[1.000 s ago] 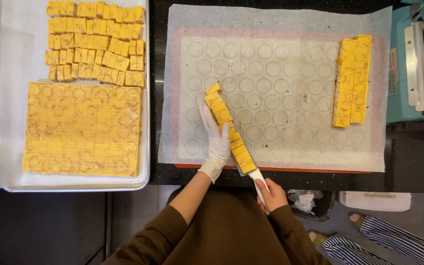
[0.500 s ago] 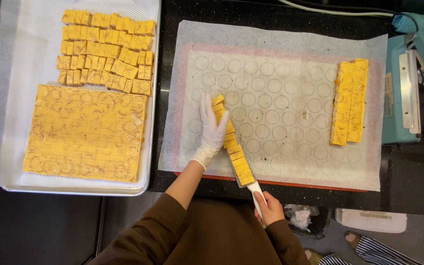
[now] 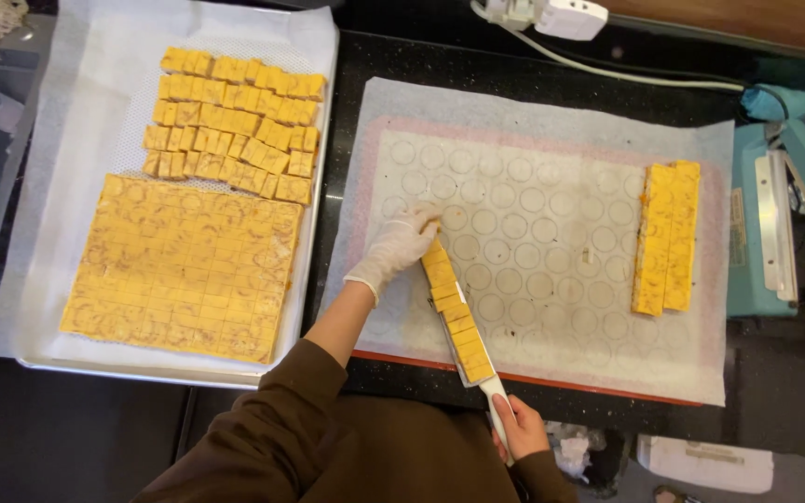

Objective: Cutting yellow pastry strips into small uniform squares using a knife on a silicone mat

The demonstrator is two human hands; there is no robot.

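Observation:
My left hand [image 3: 395,249], in a white glove, rests on the far end of a row of small yellow cut squares [image 3: 453,312]. The row lies along the flat blade of a long knife [image 3: 473,365] on the baking mat [image 3: 552,214]. My bare right hand [image 3: 520,430] grips the knife's white handle at the near edge of the counter. Two uncut yellow strips [image 3: 667,235] lie side by side at the right of the mat.
A metal tray [image 3: 30,359] on the left holds a large scored yellow slab [image 3: 179,267] and a pile of cut squares [image 3: 231,121]. A teal machine [image 3: 775,224] stands at the right. A white cable [image 3: 607,70] runs along the back.
The view has shifted, so everything sits further right and lower. My left hand stays on the far end of the row on the knife blade. My right hand still holds the handle.

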